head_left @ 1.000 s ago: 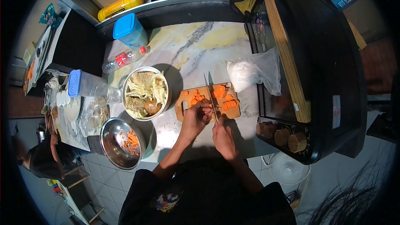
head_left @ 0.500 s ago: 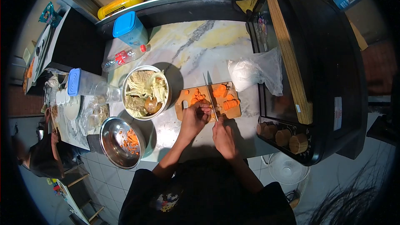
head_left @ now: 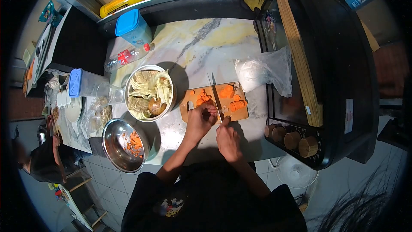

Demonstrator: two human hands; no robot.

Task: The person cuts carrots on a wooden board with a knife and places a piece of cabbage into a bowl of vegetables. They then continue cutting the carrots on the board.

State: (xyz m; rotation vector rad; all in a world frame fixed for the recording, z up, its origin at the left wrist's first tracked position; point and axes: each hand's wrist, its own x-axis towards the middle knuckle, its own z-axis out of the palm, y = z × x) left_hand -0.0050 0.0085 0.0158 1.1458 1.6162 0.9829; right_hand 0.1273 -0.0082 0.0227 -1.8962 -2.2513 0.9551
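Note:
My right hand [head_left: 228, 139] is closed around the handle of a knife [head_left: 216, 94], whose long blade points away across the wooden cutting board [head_left: 184, 110]. Curled beside the blade, the fingers of my left hand [head_left: 201, 122] pinch a piece of carrot that they mostly hide. Carrot slices [head_left: 203, 98] lie left of the blade, just beyond my left fingertips. More cut carrot pieces [head_left: 237, 105] are spread over the board's right side.
Left of the board stands a white pot [head_left: 173, 99] of cabbage leaves; nearer is a steel bowl [head_left: 112, 139] with carrot bits. A plastic bag of white powder [head_left: 253, 75] and a black oven [head_left: 334, 68] are at right. Another person [head_left: 45, 163] works at far left.
My right hand has shifted slightly left and nearer to me with the knife. My left hand stays beside the blade, and the whole view has moved a little.

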